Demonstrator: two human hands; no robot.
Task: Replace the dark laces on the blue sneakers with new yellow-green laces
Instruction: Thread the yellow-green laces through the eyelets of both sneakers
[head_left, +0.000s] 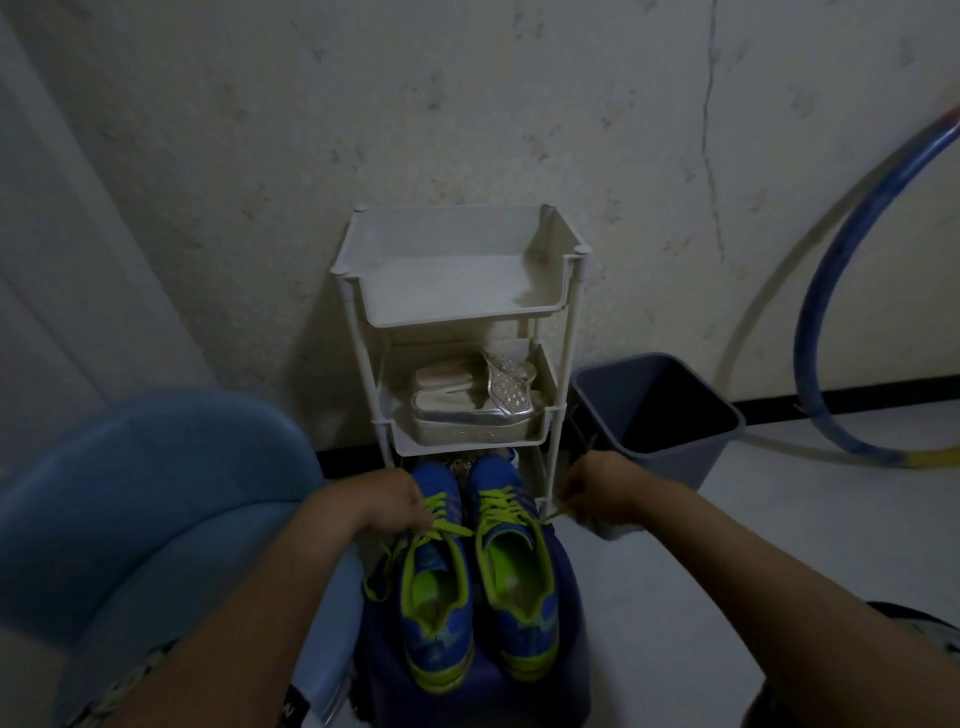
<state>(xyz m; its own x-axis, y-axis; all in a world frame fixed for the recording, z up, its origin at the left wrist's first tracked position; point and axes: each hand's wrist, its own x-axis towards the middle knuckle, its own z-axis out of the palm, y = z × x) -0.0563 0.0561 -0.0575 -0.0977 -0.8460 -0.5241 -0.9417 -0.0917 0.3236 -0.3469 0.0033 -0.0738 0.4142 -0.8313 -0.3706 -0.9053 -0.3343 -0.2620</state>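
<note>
Single head-worn wide-angle view, looking forward and down from close above the left hand (388, 500) and right hand (597, 486); wall (467, 104) rises just beyond them.

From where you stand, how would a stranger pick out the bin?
Start at the white shelf rack against the wall. On the floor just right of it, before the blue hoop, stands the grey bin. It is the only dark, square, open-topped tub there.
</note>
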